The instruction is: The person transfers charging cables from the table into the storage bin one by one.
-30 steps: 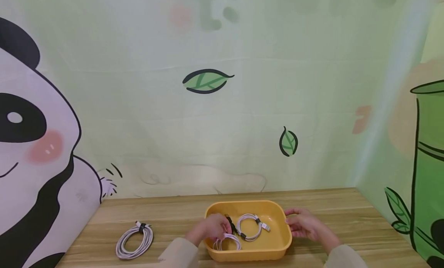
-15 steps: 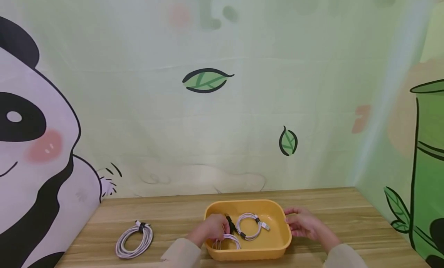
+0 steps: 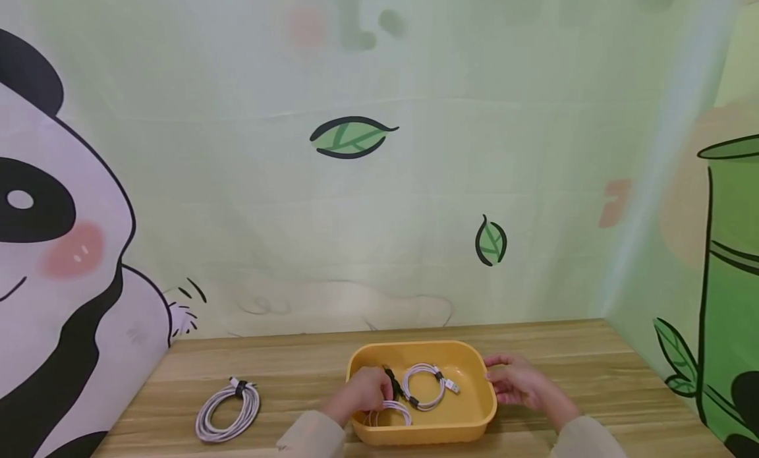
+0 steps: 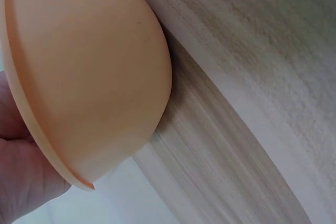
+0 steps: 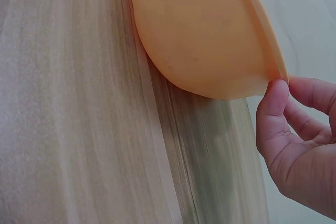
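Note:
My left hand (image 3: 369, 387) reaches over the left rim into a yellow plastic basket (image 3: 423, 437), its curled fingers on a coiled white cable (image 3: 406, 410) near the front; the fingertips are hidden. Beside those fingers lies a black piece (image 3: 393, 383), perhaps a tie or connector. A second coiled white cable (image 3: 441, 391), with black ties and a USB plug, rests in the basket's middle. My right hand (image 3: 518, 383) pinches the basket's right rim, thumb (image 5: 273, 100) against the outer wall in the right wrist view. In the left wrist view, the basket wall (image 4: 94, 77) hides most of the left hand (image 4: 23, 174).
On the wooden table (image 3: 284, 366) left of the basket lies another coiled white cable (image 3: 248, 415) with a black tie. Behind the table hangs a printed green backdrop (image 3: 249, 201) with a panda and leaves.
Little differs. My left hand shifts very slightly within the basket, while the right hand stays at the rim. The whole head view drifts a few pixels left.

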A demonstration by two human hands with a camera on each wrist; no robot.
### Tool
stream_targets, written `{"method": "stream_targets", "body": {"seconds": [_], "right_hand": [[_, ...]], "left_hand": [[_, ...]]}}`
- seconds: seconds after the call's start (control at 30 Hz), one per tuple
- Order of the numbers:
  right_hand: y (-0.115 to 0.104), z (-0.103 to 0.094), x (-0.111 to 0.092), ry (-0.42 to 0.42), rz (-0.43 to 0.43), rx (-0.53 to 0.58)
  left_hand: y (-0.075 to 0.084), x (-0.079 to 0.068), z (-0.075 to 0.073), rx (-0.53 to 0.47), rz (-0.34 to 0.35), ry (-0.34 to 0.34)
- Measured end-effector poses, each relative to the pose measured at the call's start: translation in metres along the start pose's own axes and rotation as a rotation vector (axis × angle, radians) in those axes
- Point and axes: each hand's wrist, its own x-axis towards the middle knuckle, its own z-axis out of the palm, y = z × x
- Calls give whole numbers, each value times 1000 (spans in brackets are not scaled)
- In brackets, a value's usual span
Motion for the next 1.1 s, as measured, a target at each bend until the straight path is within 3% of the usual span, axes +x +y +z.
{"method": "stream_targets", "body": {"seconds": [0.37, 0.7, 0.9, 1.0, 1.1], "right_hand": [[-1, 1, 0, -1, 6, -2], [0, 1, 0, -5, 9, 5], [0, 1, -1, -16, 1, 12], [1, 0, -1, -11, -3, 11], [1, 0, 0, -7, -2, 11]], "left_hand": [[0, -3, -1, 121, 52, 72], [-2, -2, -1, 98, 49, 68], [-5, -1, -3, 113, 90, 104], [-7, -1, -6, 73, 117, 108], [-9, -1, -11, -87, 94, 49]]}}
